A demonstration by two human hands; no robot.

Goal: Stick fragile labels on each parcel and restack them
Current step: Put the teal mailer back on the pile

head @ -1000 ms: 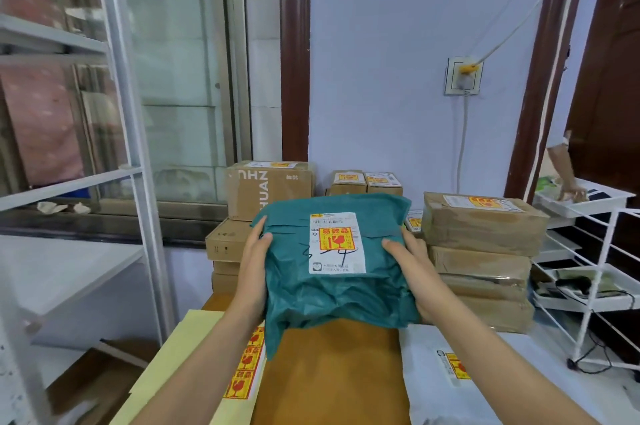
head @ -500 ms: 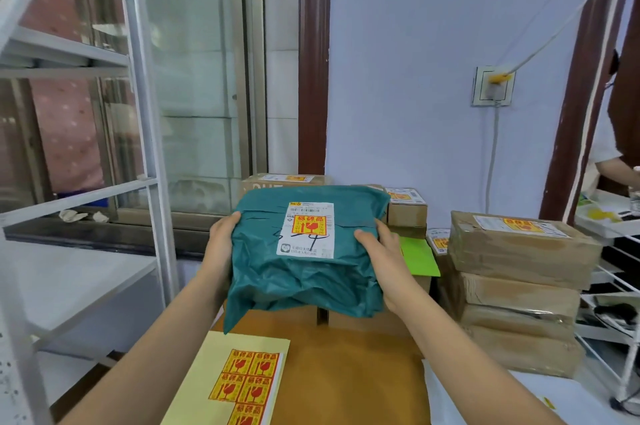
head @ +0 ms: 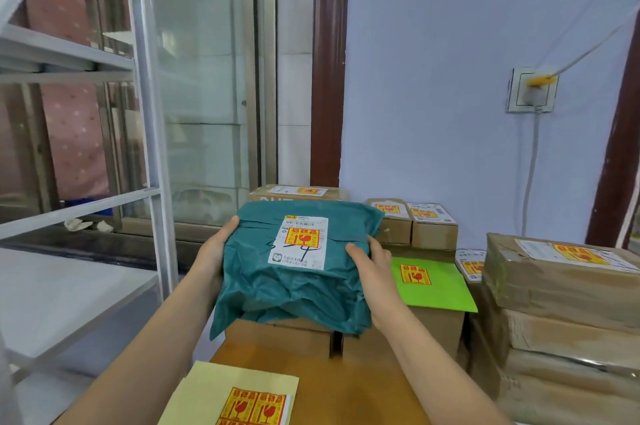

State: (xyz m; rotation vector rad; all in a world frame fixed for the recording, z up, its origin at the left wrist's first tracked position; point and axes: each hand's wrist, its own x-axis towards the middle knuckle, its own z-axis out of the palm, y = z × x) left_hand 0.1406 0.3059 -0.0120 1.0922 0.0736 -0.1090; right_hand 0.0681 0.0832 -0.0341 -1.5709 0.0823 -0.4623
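A teal plastic mailer parcel (head: 294,286) with a white shipping slip and a yellow-red fragile label on top is held between both hands, just above a brown cardboard box (head: 280,338). My left hand (head: 214,251) grips its left edge and my right hand (head: 374,272) grips its right edge. A yellow sheet of fragile labels (head: 256,407) lies on the brown tabletop (head: 346,386) in front of me.
Labelled cardboard boxes (head: 412,224) stand at the back against the wall. A green envelope with a fragile label (head: 429,282) lies on a box to the right. A stack of tape-wrapped brown parcels (head: 561,303) rises at the far right. A white metal shelf (head: 145,113) stands on the left.
Both hands have carried the teal parcel forward and lowered it over the cardboard box at the back. The view has shifted forward and to the left.
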